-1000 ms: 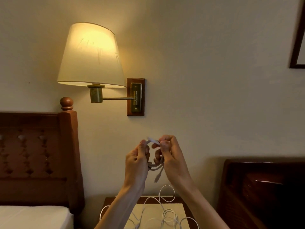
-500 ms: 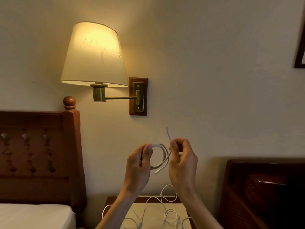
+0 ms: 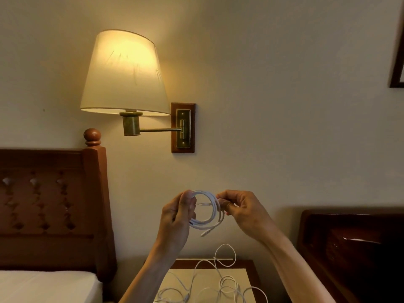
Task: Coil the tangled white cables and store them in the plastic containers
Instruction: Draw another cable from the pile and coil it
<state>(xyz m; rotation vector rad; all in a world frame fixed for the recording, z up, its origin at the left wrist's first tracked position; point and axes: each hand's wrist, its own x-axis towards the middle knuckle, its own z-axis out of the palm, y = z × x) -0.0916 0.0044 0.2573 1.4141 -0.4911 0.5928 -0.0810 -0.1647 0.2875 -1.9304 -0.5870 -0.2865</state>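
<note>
Two hands are holding one small coil of white cable up in the air in front of the wall, above the tabletop. The left hand is pinching the coil's left side, the right hand is pinching its right side, fingers curled round the strands. A loosened pinch could be letting the loops spring open, since nothing is tying them and a plug end is dangling below. The coil is looking neat, thin, several turns. More tangled cables are lying across the tabletop; no containers are showing.
</note>
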